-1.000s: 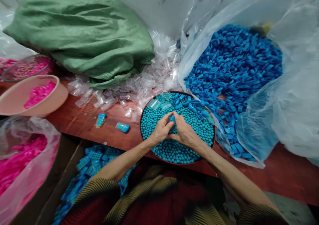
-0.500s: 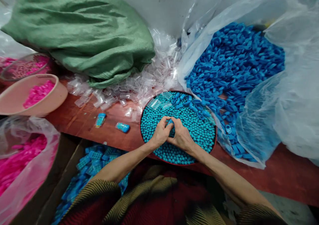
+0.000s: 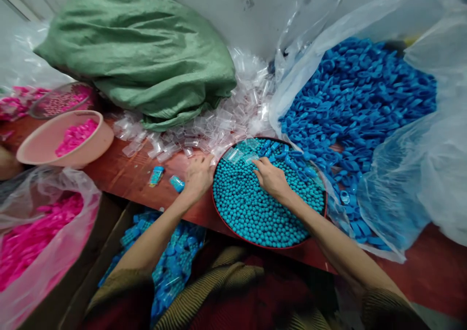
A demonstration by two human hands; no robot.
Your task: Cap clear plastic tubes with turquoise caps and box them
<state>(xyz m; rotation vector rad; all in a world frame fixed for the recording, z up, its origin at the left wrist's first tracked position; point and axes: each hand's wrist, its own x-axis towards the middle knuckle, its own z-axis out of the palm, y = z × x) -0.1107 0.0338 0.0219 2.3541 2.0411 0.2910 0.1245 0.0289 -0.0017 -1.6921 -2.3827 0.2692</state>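
Observation:
My left hand [image 3: 199, 176] is over the red-brown table, left of the round tray's rim [image 3: 215, 201]. Its fingers reach forward, slightly bent and apart, at the edge of the clear plastic containers [image 3: 188, 151]; its fingertips are partly hidden. A small filled blue bottle [image 3: 177, 183] lies beside this hand, with another bottle [image 3: 156, 175] farther left. Over the turquoise beads [image 3: 251, 213] in the tray is my right hand [image 3: 272, 176], thumb and forefinger apart. Its fingertips are close to a clear container [image 3: 251, 158] on the beads; whether they touch it is unclear.
Blue plastic caps [image 3: 361, 96] fill a clear bag at the right, some spilling into the tray. A green sack [image 3: 146, 52] rests behind the containers. At the left are a pink bowl [image 3: 44, 147] and a bag of pink pieces [image 3: 44, 237]. Filled bottles [image 3: 175, 257] lie in a box below.
My hands were together over the beads with a small blue piece between them. They have parted, the left moving to the table. The blue piece no longer shows in them.

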